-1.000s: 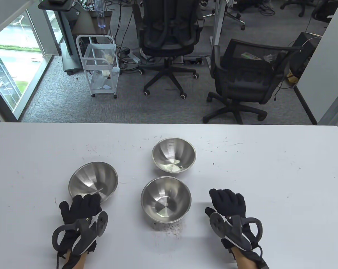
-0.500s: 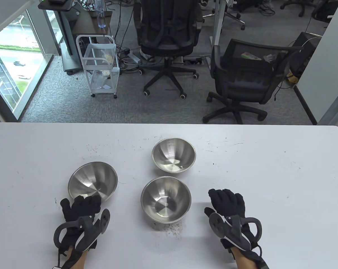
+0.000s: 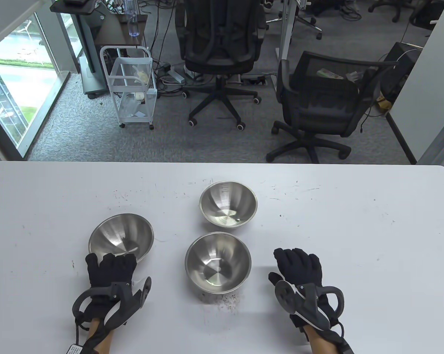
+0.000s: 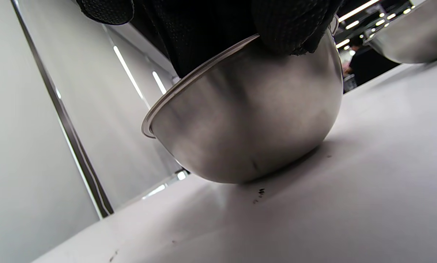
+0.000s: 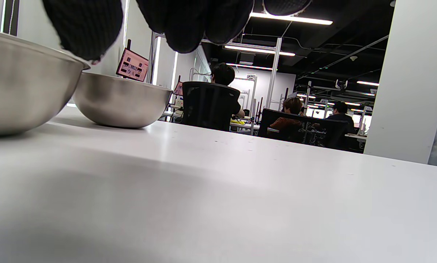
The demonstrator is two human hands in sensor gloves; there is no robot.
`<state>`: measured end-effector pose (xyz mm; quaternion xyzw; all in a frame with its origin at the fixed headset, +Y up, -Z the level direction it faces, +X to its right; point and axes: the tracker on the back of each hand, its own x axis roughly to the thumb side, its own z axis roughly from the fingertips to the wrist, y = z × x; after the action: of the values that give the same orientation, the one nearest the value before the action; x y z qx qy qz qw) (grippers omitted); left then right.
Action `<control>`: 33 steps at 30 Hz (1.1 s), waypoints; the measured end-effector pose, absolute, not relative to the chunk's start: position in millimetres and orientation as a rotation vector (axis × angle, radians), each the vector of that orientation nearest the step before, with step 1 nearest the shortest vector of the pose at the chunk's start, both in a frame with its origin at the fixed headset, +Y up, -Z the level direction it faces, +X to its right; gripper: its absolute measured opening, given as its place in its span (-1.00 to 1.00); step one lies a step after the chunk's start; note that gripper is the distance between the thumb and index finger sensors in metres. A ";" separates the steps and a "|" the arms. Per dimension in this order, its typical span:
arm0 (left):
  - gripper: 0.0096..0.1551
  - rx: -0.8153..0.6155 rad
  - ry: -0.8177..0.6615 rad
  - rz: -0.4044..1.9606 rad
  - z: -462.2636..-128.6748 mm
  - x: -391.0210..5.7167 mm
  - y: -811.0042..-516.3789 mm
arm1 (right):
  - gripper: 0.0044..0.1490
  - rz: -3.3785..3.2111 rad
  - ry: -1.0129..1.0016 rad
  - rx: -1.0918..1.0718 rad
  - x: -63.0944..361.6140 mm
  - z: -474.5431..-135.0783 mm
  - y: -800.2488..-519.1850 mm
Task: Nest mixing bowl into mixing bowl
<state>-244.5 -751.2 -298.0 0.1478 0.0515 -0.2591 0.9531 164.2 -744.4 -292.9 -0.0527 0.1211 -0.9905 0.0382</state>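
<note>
Three steel mixing bowls stand on the white table. The left bowl is tipped up on its base, its opening facing away from me. My left hand grips its near rim. In the left wrist view my fingers curl over the rim of this bowl. The middle bowl and the far bowl sit upright and empty. My right hand rests flat on the table, right of the middle bowl, holding nothing. The right wrist view shows the middle bowl and the far bowl.
Dark crumbs lie on the table just in front of the middle bowl. Two office chairs and a white cart stand on the floor beyond the table's far edge.
My left hand has turned and shifted a little right, closing over the left bowl's near rim. The bowl has tipped slightly. My right hand has not moved.
</note>
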 end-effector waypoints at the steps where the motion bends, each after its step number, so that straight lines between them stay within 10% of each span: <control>1: -0.58 0.309 0.110 -0.544 -299.4 -244.2 -751.8 | -0.11 -3.038 0.375 -0.162 164.2 -292.6 -744.3; 33: -0.56 0.578 -0.091 -0.445 -269.7 -162.2 -699.6 | -0.12 -3.074 0.399 -0.131 171.2 -292.3 -742.6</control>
<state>-162.2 -699.6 -269.7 0.2826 -0.0444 -0.2173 0.9332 171.2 -742.6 -292.3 -0.0422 0.1286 -0.9906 0.0197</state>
